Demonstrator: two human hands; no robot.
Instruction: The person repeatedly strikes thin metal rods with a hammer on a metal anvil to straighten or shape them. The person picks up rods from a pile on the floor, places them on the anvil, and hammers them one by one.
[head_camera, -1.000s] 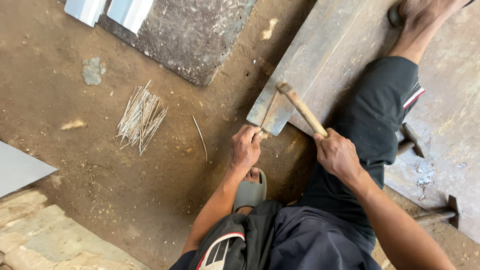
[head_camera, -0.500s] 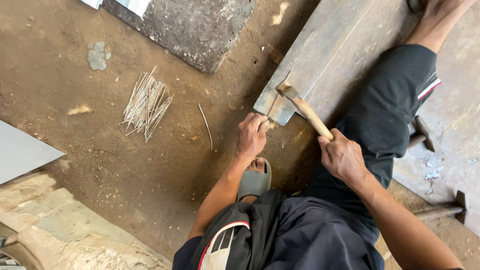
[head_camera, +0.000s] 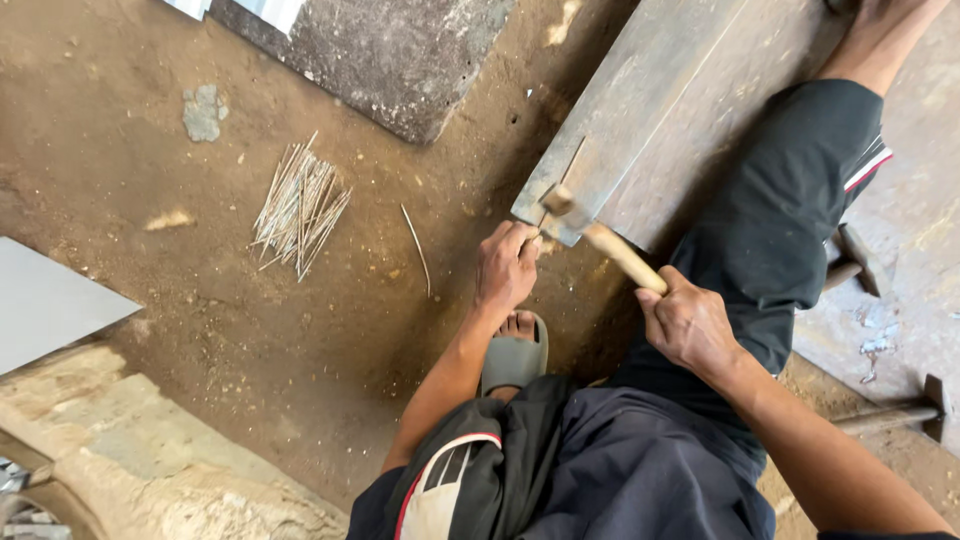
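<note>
My right hand (head_camera: 688, 326) grips the pale wooden handle of a hammer (head_camera: 610, 248), whose head rests at the near corner of a long grey plank (head_camera: 640, 110). My left hand (head_camera: 507, 265) is pinched on something small and thin at that same corner, just left of the hammer head; what it holds is too small to make out. My leg in dark trousers (head_camera: 790, 210) lies along the plank's right side. My foot in a grey sandal (head_camera: 513, 352) is below the left hand.
A pile of thin pale sticks (head_camera: 299, 205) lies on the dirt floor to the left, with one loose stick (head_camera: 416, 248) nearer. A dark stone slab (head_camera: 390, 50) sits at the top. A second hammer (head_camera: 890, 415) lies at the right. Stone blocks (head_camera: 150, 450) fill the lower left.
The hammer head has come down toward the plank's corner, close by the left hand. The view has shifted a little; both hands stay at the corner.
</note>
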